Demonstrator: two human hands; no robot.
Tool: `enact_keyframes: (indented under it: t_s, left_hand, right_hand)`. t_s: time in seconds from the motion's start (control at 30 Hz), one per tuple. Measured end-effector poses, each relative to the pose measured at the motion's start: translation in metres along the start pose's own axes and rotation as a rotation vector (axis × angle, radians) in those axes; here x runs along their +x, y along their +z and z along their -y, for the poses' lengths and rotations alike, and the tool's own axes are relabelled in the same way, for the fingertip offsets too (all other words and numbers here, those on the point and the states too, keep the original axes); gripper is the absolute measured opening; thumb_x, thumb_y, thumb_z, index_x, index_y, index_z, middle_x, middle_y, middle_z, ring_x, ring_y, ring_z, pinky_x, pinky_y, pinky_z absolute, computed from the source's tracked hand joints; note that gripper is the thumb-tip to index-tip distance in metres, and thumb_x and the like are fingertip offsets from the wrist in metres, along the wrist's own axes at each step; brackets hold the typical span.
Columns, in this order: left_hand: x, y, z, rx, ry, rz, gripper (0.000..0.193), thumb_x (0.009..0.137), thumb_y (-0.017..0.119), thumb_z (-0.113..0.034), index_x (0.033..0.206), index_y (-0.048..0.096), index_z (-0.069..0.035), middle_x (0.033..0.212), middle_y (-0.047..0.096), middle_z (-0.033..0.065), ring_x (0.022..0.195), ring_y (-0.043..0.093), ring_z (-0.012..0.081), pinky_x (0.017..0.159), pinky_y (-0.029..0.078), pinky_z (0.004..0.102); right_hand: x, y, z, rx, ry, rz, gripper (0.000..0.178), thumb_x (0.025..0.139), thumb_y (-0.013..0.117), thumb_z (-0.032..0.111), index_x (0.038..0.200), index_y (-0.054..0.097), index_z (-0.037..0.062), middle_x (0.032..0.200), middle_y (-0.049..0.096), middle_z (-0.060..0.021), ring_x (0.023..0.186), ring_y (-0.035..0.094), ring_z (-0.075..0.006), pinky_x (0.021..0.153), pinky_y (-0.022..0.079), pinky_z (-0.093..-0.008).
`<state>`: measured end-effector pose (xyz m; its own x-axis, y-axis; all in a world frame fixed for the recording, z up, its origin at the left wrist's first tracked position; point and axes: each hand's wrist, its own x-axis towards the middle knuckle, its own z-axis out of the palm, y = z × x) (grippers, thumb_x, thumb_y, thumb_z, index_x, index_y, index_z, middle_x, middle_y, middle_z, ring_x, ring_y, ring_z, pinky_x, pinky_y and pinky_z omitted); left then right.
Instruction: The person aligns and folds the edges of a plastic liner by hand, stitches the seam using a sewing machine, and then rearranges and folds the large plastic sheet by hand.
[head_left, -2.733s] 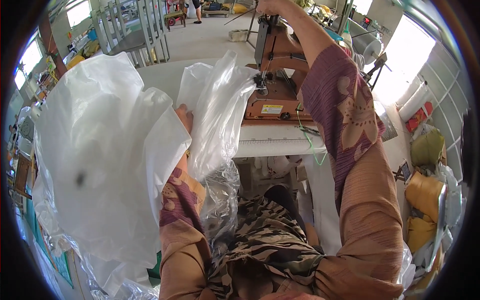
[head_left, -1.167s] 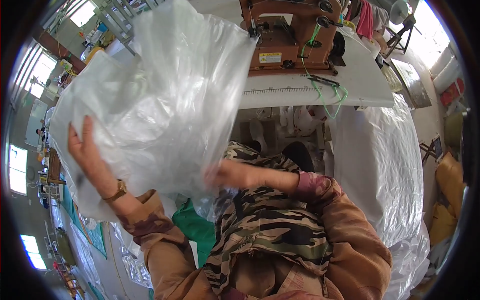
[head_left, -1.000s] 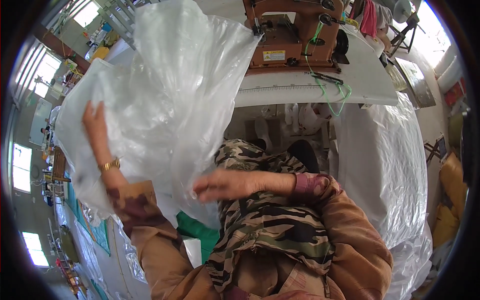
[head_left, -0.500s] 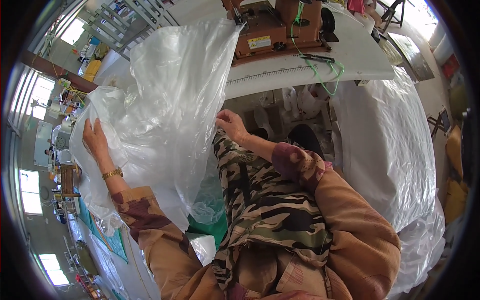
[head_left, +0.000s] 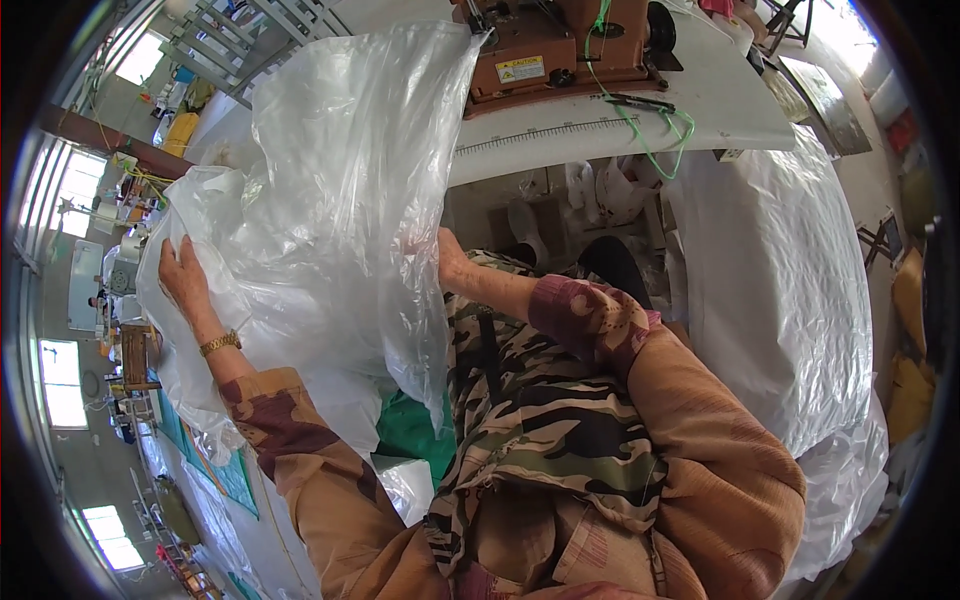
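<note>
A large translucent plastic sheet (head_left: 330, 160) hangs in folds from the sewing machine (head_left: 550, 60) across the left side of the white worktable and down towards my lap. My left hand (head_left: 184, 280), a gold watch on its wrist, lies against the sheet's left part with fingers stretched out. At the sheet's right edge is my right hand (head_left: 446, 256); its fingers reach behind the film and show only faintly through it, so their grip is hidden. The brown machine stands at the far edge, with the sheet's top corner beside its needle area.
Green thread (head_left: 640, 135) and a dark pair of thread snips (head_left: 640, 102) lie on the worktable (head_left: 720, 110), which has a ruler strip along its front. A stack of white plastic (head_left: 775, 290) hangs at the right. Green material (head_left: 410, 425) lies below the sheet.
My right hand has moved slightly down and left, its fingers passing behind the sheet's edge. The sheet's lower right edge has swung right. My left hand has barely shifted.
</note>
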<state>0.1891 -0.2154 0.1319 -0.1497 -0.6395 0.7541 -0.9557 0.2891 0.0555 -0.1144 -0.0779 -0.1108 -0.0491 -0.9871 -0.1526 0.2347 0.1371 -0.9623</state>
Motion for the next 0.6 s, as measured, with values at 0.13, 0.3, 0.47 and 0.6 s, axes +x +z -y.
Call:
enact_keyframes:
  t_s: [0.13, 0.3, 0.47, 0.6]
  left_hand:
    - [0.003, 0.003, 0.01, 0.19, -0.022, -0.03, 0.032, 0.095, 0.052, -0.03, 0.109, 0.06, -0.002, 0.096, 0.067, 0.0253, 0.09, 0.064, 0.044, 0.076, 0.048, 0.0515]
    - [0.017, 0.011, 0.065, 0.518, -0.172, 0.028, 0.025, 0.097, 0.048, -0.026, 0.113, 0.059, -0.01, 0.091, 0.069, 0.0205, 0.085, 0.066, 0.0421, 0.07, 0.05, 0.0534]
    - [0.006, 0.014, 0.11, 0.62, -0.276, 0.169, 0.024, 0.096, 0.048, -0.022, 0.115, 0.058, -0.01, 0.099, 0.069, 0.0182, 0.089, 0.067, 0.0404, 0.074, 0.052, 0.0518]
    - [0.023, 0.009, 0.069, 0.767, -0.195, 0.417, 0.03, 0.092, 0.057, -0.018, 0.12, 0.057, -0.009, 0.13, 0.057, 0.0155, 0.113, 0.058, 0.0349, 0.085, 0.052, 0.0491]
  right_hand:
    - [-0.038, -0.014, 0.017, 0.296, 0.044, -0.019, 0.031, 0.09, 0.067, 0.027, 0.102, 0.07, -0.002, 0.093, 0.071, -0.0099, 0.086, 0.066, -0.0192, 0.081, 0.052, -0.0355]
    - [-0.131, -0.088, 0.049, 0.475, -0.052, 0.336, 0.05, 0.088, 0.071, 0.032, 0.123, 0.059, -0.0011, 0.119, 0.062, -0.0111, 0.105, 0.061, -0.0198, 0.09, 0.05, -0.0328]
    - [-0.119, -0.133, 0.031, 0.031, -0.266, 0.254, 0.049, 0.092, 0.065, 0.032, 0.125, 0.058, -0.0028, 0.113, 0.064, -0.012, 0.103, 0.062, -0.0204, 0.09, 0.051, -0.0347]
    - [-0.111, -0.13, 0.003, 0.016, 0.094, 0.071, 0.039, 0.092, 0.065, 0.032, 0.111, 0.063, -0.0022, 0.097, 0.065, -0.0076, 0.092, 0.059, -0.016, 0.083, 0.049, -0.0321]
